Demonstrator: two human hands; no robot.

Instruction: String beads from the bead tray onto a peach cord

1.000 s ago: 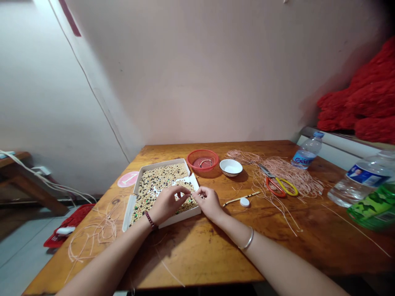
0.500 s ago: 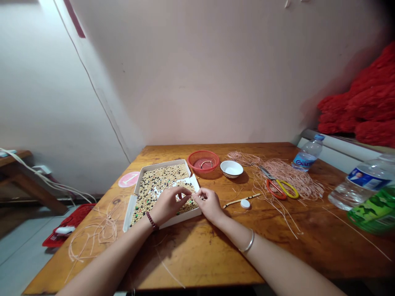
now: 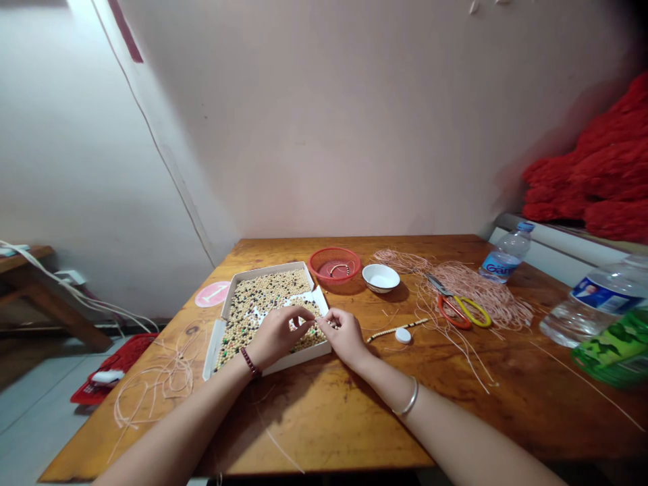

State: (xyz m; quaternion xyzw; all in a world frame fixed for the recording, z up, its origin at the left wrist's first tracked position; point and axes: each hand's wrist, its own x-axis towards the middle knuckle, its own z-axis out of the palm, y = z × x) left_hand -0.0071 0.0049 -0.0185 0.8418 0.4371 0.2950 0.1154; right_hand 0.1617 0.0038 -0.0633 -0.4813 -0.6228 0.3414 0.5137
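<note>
From where I stand, the left hand (image 3: 276,331) curves over the near right part of the tray (image 3: 214,345), thumb and fingertips drawn close together — whether they grip anything I cannot tell. The right hand (image 3: 347,337), at the tray's right edge, has thumb and forefinger pressed together beside them; whatever may be there is too small to make out. The beads (image 3: 268,287) lie loose inside the tray, mostly pale with dark and coloured ones among them. A bead this small could slip from a loose pinch, and a wrist brushing the low wall could jolt the tray and scatter some. The strand (image 3: 389,332), right of the tray beside a white cap (image 3: 403,335), could be swept aside by the right forearm. The table (image 3: 354,432) is scuffed, glossy wood, with string (image 3: 172,378) tangled left of the tray. Beyond the tray's far right corner are a red basket (image 3: 329,275) and a bowl (image 3: 381,287); farther right, scissors (image 3: 440,287) lie by heaped cord (image 3: 493,297). A plain wall (image 3: 324,135) rises behind — red bundles (image 3: 602,169) sit far right of the tray.
</note>
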